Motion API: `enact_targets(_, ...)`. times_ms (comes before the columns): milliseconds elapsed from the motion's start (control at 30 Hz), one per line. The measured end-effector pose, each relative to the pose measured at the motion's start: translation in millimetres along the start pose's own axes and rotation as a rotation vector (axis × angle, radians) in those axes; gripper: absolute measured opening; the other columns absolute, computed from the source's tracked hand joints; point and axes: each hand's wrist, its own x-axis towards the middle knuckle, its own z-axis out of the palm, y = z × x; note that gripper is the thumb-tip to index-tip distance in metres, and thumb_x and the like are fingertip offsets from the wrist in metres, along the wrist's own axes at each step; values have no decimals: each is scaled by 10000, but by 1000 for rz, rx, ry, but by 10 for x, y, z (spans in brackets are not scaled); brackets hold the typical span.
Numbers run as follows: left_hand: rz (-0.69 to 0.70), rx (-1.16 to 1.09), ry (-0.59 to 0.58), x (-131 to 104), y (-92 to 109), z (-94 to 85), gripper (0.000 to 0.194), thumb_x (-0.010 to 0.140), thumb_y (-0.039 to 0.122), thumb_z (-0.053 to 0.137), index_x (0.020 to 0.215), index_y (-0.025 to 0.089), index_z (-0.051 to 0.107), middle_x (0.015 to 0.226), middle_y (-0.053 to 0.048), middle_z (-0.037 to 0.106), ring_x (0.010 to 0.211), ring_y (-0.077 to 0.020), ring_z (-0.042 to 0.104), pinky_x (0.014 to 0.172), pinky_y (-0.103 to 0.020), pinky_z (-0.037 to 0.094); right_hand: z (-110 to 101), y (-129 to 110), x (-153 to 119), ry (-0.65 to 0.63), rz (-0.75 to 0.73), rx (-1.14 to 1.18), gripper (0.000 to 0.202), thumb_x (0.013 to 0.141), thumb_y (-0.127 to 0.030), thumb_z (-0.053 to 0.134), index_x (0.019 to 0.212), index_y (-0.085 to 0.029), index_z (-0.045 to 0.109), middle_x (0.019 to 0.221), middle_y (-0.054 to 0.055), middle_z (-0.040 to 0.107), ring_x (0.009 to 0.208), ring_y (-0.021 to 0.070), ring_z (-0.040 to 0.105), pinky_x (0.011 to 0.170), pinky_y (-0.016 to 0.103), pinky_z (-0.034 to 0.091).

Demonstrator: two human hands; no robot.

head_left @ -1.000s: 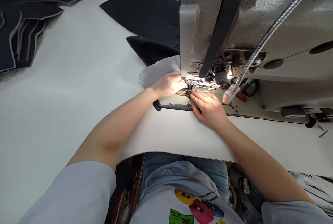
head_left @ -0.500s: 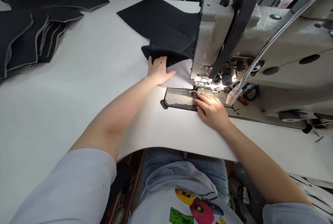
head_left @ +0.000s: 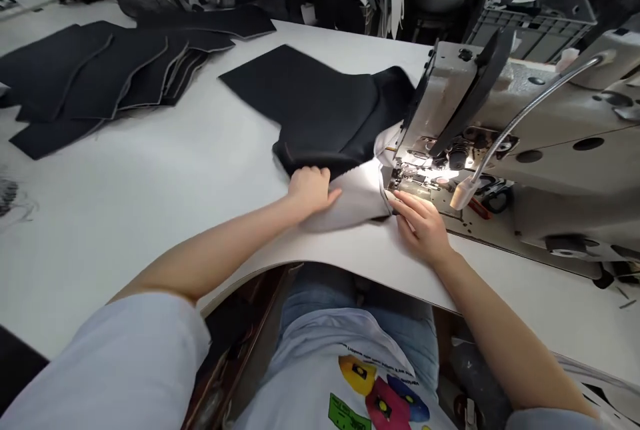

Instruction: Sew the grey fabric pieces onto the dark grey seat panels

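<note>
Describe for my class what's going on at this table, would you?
A person is handling cloth beside a sewing machine. The left hand lies where dark fabric meets pale cloth. The right hand touches the pale cloth's edge, close to the machine's lit needle area. Whether either hand pinches the cloth is hard to tell. More dark pieces lie overlapping toward the left of the white table.

My left hand (head_left: 310, 189) is curled, thumb (head_left: 333, 197) sticking out toward my right hand (head_left: 425, 227), whose fingers (head_left: 409, 206) reach leftward, nearly straight.
</note>
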Motion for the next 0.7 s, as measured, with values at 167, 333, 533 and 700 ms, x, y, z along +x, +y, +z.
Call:
enact_targets(167, 356, -152, -27, -656, -320, -67, 390, 980, 458, 375, 1162, 204, 610, 1151, -98, 643, 986, -241, 631, 752, -310, 475, 61, -206, 77, -372, -200, 182, 448, 885, -110, 435, 1272, -223, 630, 1380, 58, 592, 1298, 240, 533, 1081, 476, 415)
enact_targets(333, 110, -113, 38, -785, -522, 189, 493, 965, 411, 413, 1354, 123, 506, 1321, -173, 539, 1121, -320, 557, 905, -408, 484, -11, -364, 209, -487, -78, 173, 392, 876, -89, 416, 1118, -209, 701, 1209, 28, 700, 1163, 219, 611, 1029, 401, 420)
enact_targets(533, 302, -271, -439, -962, -415, -85, 475, 949, 509, 414, 1269, 196, 574, 1152, -112, 647, 927, -270, 653, 768, -352, 517, 101, -580, 332, -414, 9, -133, 472, 941, -230, 442, 1395, -137, 528, 911, 135, 612, 837, 268, 517, 767, 402, 403)
enact_targets(700, 521, -515, -321, -166, -555, -459, 363, 926, 384, 446, 1185, 220, 640, 1171, -47, 678, 1032, -192, 645, 913, -279, 490, 133, -350, 230, -387, -206, 23, 447, 940, -165, 420, 1368, -187, 549, 972, 112, 547, 870, 231, 453, 793, 369, 389)
